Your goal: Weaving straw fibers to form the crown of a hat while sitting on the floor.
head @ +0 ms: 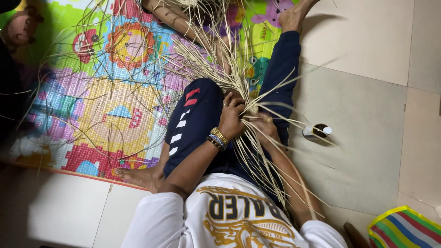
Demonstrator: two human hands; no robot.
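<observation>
At the far left we see a colourful cartoon-printed play mat (pixel 105 92) spread over the pale tiled floor (pixel 367 115), with loose thin straw-coloured reed strands (pixel 115 69) scattered across it. A bare foot (pixel 138 177) rests at the mat's lower edge, and dark navy trousers with red and white stripes (pixel 193 119) cover the bent knee beside it. Over the lap lies a bundle of long pale woven reed strips (pixel 239 82), fanning out towards the top and trailing down past the white printed shirt (pixel 229 216). Our left hand (pixel 231 117), wearing gold and blue beaded bracelets (pixel 217 138) on the wrist and a ring, has its fingers curled tight around the point where the strips gather. Just beside it, our right hand (pixel 265 126) lies partly hidden under the strands; its fingers seem bent about a few strips, though we cannot tell how firmly. Further right a small dark bottle with a white cap (pixel 317 131) lies on the tiles, near the leg. At the lower right corner sits a striped multicoloured bag (pixel 404 229).
</observation>
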